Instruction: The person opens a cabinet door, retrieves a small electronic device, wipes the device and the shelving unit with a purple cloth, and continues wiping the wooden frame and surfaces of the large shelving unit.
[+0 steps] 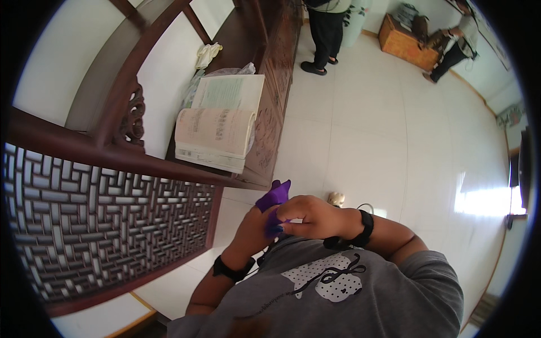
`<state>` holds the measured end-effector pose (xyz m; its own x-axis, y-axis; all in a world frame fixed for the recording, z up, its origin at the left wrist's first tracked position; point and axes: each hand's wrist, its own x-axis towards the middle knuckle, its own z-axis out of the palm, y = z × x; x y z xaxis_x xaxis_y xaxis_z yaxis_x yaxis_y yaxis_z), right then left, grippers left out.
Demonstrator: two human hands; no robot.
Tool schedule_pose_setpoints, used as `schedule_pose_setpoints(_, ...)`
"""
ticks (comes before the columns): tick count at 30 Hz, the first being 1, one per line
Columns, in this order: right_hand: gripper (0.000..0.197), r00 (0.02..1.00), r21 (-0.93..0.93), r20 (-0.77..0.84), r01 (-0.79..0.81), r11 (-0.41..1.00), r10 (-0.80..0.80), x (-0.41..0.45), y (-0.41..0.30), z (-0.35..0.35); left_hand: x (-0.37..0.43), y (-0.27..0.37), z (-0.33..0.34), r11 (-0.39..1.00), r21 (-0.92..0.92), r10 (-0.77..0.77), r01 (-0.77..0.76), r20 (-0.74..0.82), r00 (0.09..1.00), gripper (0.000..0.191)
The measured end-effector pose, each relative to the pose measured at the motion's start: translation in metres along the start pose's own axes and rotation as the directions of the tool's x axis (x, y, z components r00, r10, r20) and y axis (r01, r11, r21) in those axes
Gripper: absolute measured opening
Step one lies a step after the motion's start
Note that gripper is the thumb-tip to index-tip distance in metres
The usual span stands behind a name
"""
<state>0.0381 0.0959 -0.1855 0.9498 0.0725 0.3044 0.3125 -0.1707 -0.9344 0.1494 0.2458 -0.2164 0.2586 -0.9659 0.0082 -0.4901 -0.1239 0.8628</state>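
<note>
In front of my chest, my left hand (252, 226) has a thin purple glove (275, 196) over its fingers, while its back is bare. The glove hides how those fingers are held. Coming in from the right, my right hand (305, 215) pinches the glove's loose purple edge between thumb and fingers, beside the left hand. Both wrists bear black bands.
A dark carved wooden cabinet (268, 122) stands ahead to the left, with an open book (215, 131) and a crumpled pale cloth (207, 55) on it. A lattice panel (110, 232) is at left. Two people stand beyond, one by a wooden chest (405, 44).
</note>
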Motion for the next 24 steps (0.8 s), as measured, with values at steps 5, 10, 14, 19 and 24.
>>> schedule_pose_setpoints(5,0.006,0.995,-0.157,0.083,0.069,0.985,-0.056,-0.033,-0.005,-0.08,0.042,0.011,0.044,0.957,0.287,-0.013,0.029,-0.058,0.998,0.034)
schedule_pose_setpoints(10,0.013,0.979,-0.14,0.087,-0.169,0.976,0.182,-0.072,0.023,-0.149,0.097,0.013,0.08,0.945,0.32,0.071,-0.068,0.004,0.998,0.034)
schedule_pose_setpoints(14,0.056,0.753,-0.493,0.24,-0.449,0.745,0.613,-0.061,0.03,-0.182,0.114,0.028,0.078,0.936,0.345,-0.07,0.068,-0.005,0.998,0.03)
schedule_pose_setpoints(19,0.076,0.857,-0.625,0.335,-0.108,0.773,0.391,-0.056,0.107,-0.181,0.138,0.048,0.068,0.974,0.19,-0.101,0.121,-0.109,0.989,0.029)
schedule_pose_setpoints(24,0.054,0.854,0.109,0.498,-0.233,0.966,0.15,0.003,0.114,-0.205,0.181,0.048,0.045,0.995,0.079,0.077,-0.055,-0.307,0.949,0.041)
